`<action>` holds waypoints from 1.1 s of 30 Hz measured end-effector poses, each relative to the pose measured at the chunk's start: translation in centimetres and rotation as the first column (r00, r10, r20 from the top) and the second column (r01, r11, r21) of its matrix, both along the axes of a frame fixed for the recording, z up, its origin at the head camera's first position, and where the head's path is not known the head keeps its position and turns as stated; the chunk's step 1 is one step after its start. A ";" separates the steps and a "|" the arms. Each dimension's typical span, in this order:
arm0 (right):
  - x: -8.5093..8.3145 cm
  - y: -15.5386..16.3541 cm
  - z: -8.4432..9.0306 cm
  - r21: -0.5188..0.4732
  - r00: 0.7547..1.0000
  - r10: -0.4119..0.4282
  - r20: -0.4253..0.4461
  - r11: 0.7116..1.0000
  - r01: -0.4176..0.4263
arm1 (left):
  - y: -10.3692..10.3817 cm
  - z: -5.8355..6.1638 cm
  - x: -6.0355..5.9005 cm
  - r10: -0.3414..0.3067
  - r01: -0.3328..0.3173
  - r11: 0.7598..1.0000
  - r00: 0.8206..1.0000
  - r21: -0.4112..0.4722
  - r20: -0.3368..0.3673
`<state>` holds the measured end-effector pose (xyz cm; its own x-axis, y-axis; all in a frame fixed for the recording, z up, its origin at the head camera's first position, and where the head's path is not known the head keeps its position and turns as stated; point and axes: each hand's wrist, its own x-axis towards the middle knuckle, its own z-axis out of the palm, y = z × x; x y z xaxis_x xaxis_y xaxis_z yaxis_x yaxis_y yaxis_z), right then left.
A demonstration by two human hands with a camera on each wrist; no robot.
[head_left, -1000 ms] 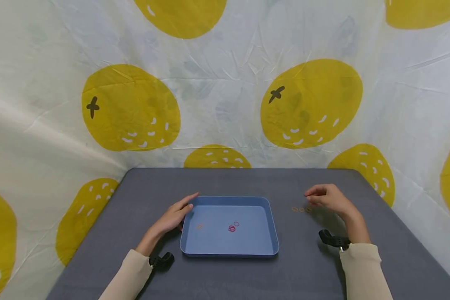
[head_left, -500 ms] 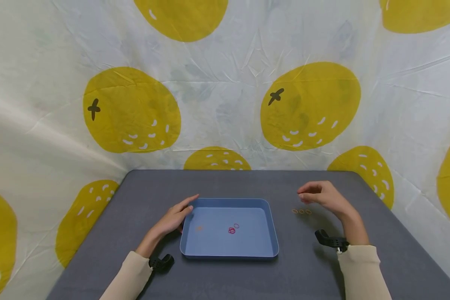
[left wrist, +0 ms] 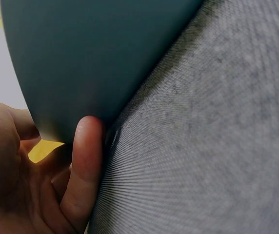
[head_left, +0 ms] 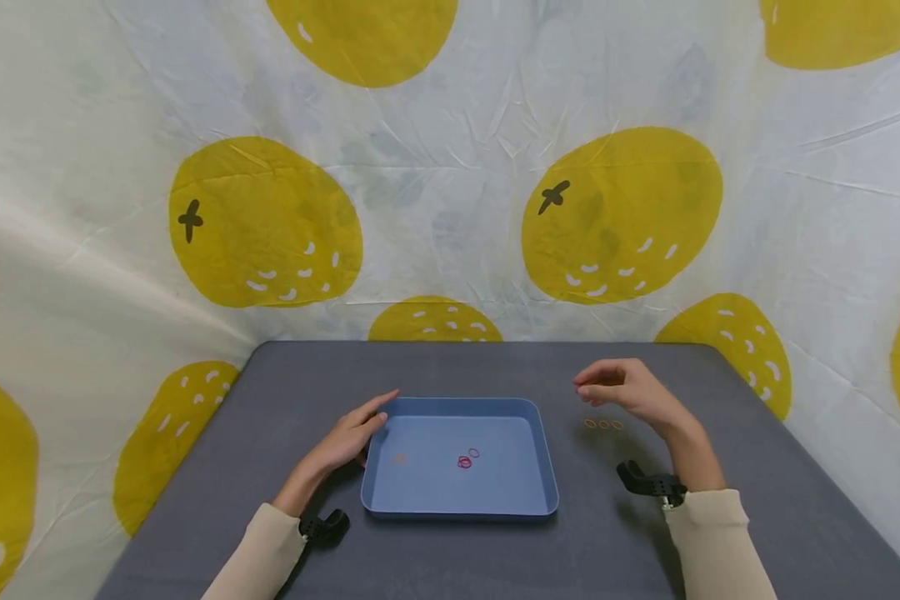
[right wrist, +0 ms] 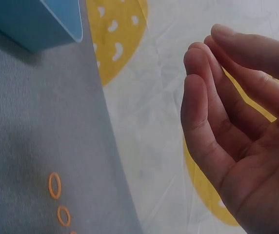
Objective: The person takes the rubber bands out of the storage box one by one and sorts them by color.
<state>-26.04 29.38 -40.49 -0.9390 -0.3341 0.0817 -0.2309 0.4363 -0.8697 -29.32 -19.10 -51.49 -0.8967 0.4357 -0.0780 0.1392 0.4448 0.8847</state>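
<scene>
A blue tray lies on the table. My left hand holds its left wall near the back corner, thumb over the rim; in the left wrist view a finger presses the tray's outer wall. Inside sit several red rubber bands, bunched except for one slightly apart, and something small and orange. Right of the tray, three orange rubber bands form a row. My right hand hovers behind and above them, fingers loosely bent. Nothing shows between its fingers in the right wrist view.
A dark grey cloth covers the table. Behind and beside it hangs a pale curtain printed with yellow fruit. Each wrist carries a black camera mount, such as the right one.
My right hand has moved left and a little up, from behind the right end of the orange row to past its left end. The left hand, tray and bands stay put.
</scene>
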 end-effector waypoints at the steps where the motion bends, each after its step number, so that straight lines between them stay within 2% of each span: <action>1: 0.0 -0.2 0.0 -0.001 1.000 0.004 -0.004 1.000 -0.004 | 0.0 0.0 0.0 0.000 0.000 1.000 1.000 -0.001 0.002; 20: 0.4 -3.6 0.8 0.009 0.996 0.080 -0.032 0.997 -0.079 | 0.0 0.0 0.1 -0.011 0.011 1.000 1.000 0.016 0.012; 33: 0.1 -7.6 0.5 0.020 0.984 0.177 -0.020 0.984 -0.177 | 0.0 -0.3 0.1 0.001 -0.001 1.000 1.000 0.018 0.007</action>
<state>-25.90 21.81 -39.95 -0.8628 -0.4968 0.0934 -0.3245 0.4027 -0.8559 -29.19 -19.11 -51.75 -0.8967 0.4360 -0.0764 0.1327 0.4294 0.8933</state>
